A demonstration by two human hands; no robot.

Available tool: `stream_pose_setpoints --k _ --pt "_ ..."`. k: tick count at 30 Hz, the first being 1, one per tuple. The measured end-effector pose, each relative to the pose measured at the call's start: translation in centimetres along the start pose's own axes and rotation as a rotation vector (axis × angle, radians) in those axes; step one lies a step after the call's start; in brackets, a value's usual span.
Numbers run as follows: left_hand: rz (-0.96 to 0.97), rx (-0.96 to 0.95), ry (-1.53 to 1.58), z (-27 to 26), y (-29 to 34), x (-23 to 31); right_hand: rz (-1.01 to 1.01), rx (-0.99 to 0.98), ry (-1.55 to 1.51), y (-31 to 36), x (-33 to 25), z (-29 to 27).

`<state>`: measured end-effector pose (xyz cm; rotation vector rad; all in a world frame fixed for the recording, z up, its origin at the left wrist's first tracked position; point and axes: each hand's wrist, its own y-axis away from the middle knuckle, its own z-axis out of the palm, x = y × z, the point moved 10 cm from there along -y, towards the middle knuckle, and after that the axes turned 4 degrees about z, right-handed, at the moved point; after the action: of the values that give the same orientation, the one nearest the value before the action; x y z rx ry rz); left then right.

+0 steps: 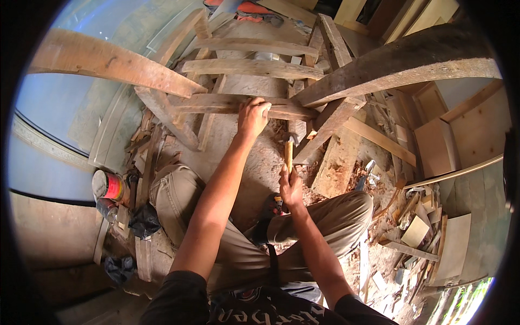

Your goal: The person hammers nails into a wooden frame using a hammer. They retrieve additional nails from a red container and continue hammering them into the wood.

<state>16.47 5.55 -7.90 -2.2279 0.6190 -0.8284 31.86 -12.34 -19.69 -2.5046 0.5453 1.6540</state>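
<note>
My left hand is closed over the nearest crosspiece of a rough wooden frame, at about its middle. Its fingertips are partly hidden, so a small item between them would not show. In my right hand is a hammer, gripped by its light wooden handle. The metal head points away from me, just below the crosspiece's right part. Two thick, curved beams, the left beam and the right beam, meet the crosspiece near its ends.
Further rails of the frame lie beyond. Wood offcuts and shavings litter the right side. A can with a red label and a black plastic bag stand at left. Wooden panels lean at right.
</note>
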Motion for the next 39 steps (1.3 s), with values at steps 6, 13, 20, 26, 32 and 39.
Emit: stream_pose_setpoints --k 6,13,20,26,32,39 --pt "0.023 -0.024 0.003 -0.2 0.5 0.2 -0.106 0.103 0.102 -3.3 -8.2 -2.3" --pt "0.042 -0.034 -0.025 -0.5 0.7 -0.1 -0.154 0.058 0.149 -5.7 -14.3 -2.3" --pt "0.048 -0.078 -0.051 0.1 0.4 0.7 -0.471 0.068 0.33 -7.8 -14.1 -1.5" --pt "0.034 -0.126 -0.044 0.6 0.4 0.5 -0.448 0.065 0.447 -7.6 -13.7 -1.5" --pt "-0.031 -0.198 -0.02 1.0 1.0 -0.9 -0.422 0.072 0.437 -7.9 -15.3 -2.4" --pt "0.041 -0.131 -0.053 0.5 0.4 0.8 -0.512 0.085 0.587 -9.5 -13.6 -2.2"
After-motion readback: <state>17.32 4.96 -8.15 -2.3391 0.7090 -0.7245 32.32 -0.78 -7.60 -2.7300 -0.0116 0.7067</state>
